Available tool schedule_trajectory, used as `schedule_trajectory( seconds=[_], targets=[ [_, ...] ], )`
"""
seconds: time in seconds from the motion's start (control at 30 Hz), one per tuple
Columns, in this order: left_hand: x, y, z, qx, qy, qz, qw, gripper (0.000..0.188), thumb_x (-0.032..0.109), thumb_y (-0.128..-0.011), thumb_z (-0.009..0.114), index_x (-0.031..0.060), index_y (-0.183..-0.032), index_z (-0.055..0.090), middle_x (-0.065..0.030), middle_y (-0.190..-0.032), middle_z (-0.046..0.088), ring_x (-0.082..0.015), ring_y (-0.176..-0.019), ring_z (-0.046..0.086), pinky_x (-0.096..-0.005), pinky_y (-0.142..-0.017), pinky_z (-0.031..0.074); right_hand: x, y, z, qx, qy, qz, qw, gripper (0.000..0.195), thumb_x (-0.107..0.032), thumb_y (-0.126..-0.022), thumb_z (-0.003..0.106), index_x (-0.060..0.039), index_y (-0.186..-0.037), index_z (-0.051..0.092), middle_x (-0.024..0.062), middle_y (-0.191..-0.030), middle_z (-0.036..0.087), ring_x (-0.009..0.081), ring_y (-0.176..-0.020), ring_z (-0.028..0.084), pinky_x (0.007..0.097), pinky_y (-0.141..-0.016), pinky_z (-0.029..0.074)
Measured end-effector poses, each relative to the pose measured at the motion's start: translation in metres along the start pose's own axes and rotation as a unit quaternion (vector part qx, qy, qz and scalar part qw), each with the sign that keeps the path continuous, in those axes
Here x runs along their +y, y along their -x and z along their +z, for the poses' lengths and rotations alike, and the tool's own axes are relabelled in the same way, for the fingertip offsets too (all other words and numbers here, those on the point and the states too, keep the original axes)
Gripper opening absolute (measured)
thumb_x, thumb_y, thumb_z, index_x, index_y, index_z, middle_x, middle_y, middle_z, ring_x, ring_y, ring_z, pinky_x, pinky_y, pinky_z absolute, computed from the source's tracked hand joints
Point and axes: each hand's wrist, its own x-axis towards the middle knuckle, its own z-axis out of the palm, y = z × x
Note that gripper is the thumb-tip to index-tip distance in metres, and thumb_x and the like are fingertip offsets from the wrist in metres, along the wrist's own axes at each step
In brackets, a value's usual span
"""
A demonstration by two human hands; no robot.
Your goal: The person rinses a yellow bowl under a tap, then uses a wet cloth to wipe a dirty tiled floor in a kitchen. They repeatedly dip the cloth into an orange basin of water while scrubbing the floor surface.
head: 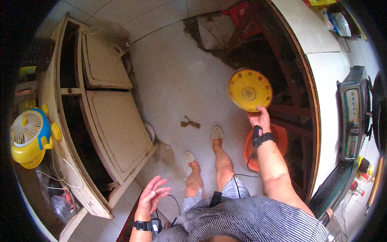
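In my right hand (259,117) I grip the near rim of a round yellow dish (250,90), perhaps a plate or shallow bowl, with a ring pattern at its centre and dark motifs around the edge. It is above the floor, beyond an orange-red plastic basin (279,142) that my wrist partly covers. My left hand (152,193) is raised at the lower left, its fingers apart and slightly curled, with nothing in it. Both wrists wear dark straps with small devices and cables.
A cream wooden cabinet (115,121) stands left, with a yellow-and-blue fan (30,136) on top. A brown forked piece (190,123) lies on the floor. Right is a white counter (329,90) with a gas stove (352,112). A red plastic item (239,15) is at the far wall.
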Motion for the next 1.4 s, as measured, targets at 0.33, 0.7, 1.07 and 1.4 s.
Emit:
schedule_trajectory(
  seconds=[0.33,0.7,1.07,1.4],
  targets=[
    [0.003,0.016,0.003,-0.006,0.007,0.014,1.0,0.081,0.034,-0.085,0.067,0.0016,-0.15,0.032,-0.0243,-0.146,0.043,-0.0363,-0.122,0.057,-0.0443,-0.104,0.044,-0.039,0.047,-0.047,0.005,-0.04,-0.083,0.996,0.063,-0.001,-0.076,0.064,-0.0037,-0.137,0.045,0.0152,-0.137,0.053,0.0368,-0.127,0.05,0.056,-0.111,0.039],
    [0.113,0.08,0.017,-0.094,-0.109,0.172,0.974,0.078,0.027,-0.085,0.069,0.003,-0.15,0.033,-0.0197,-0.146,0.046,-0.0314,-0.125,0.055,-0.0402,-0.106,0.042,0.002,0.149,-0.01,-0.031,0.016,0.047,0.998,0.059,-0.008,-0.072,0.067,-0.0052,-0.129,0.055,0.0101,-0.128,0.061,0.0308,-0.12,0.056,0.0488,-0.105,0.045],
    [0.161,0.075,0.038,0.046,-0.035,0.245,0.968,0.08,0.032,-0.084,0.067,-0.0013,-0.149,0.033,-0.023,-0.143,0.047,-0.0353,-0.121,0.057,-0.043,-0.105,0.043,0.023,-0.039,0.169,-0.116,0.076,0.12,0.983,0.049,-0.016,-0.088,0.06,-0.0081,-0.135,0.046,0.0165,-0.136,0.05,0.0361,-0.12,0.053,0.0576,-0.093,0.049],
    [0.191,0.033,0.082,0.111,0.016,0.218,0.969,0.081,0.031,-0.084,0.066,-0.0037,-0.148,0.032,-0.0259,-0.143,0.045,-0.0368,-0.121,0.057,-0.0433,-0.105,0.043,-0.011,-0.157,0.358,-0.151,0.113,0.084,0.978,0.054,-0.011,-0.087,0.062,-0.0011,-0.136,0.042,0.0191,-0.132,0.051,0.0376,-0.117,0.055,0.0537,-0.096,0.051]
  ],
)
